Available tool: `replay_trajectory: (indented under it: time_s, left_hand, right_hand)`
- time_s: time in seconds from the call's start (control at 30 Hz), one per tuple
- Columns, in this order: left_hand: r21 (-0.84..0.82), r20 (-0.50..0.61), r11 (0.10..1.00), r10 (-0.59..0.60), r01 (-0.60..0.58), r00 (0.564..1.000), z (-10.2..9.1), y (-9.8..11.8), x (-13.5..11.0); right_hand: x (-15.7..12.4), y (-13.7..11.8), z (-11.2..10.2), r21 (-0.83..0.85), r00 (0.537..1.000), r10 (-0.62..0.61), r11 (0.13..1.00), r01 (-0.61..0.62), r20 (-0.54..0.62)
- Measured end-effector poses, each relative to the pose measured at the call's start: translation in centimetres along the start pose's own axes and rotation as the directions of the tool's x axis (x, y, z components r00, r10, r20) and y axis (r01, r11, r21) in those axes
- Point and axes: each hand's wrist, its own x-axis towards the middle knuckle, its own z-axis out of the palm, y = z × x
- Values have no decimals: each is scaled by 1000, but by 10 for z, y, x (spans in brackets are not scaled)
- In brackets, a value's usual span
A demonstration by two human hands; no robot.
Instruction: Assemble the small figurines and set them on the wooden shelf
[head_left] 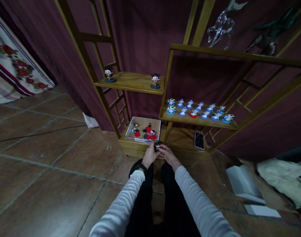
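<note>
1. We held a small dark figurine [157, 146] between both hands, just before the front edge of the bottom shelf [182, 140].
2. Our left hand [149, 154] had its fingers closed against the figurine's left side; our right hand [167, 154] had its fingers bent in, gripping it from the right.
3. Near the bottom shelf's left end, we had an open box [145, 120] with loose figurines and red bases inside.
4. On the upper left shelf [133, 81], one black-haired figurine [108, 74] stood by the left edge, another [155, 80] near the front right corner.
5. A phone [199, 140] lay toward the bottom shelf's right end.
</note>
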Motion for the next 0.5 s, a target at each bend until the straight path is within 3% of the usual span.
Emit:
replay_trajectory:
  time_s: [0.27, 0.5]
  left_hand:
    - [-139, -49, 986, -98, 90, 994, 7, -18, 6]
    - [-184, -35, 971, -163, 154, 986, 8, -18, 8]
  right_hand:
    - [-5, -4, 4, 33, 999, -22, 999, 21, 24]
    - [-7, -7, 6, 0, 997, -76, 997, 76, 23]
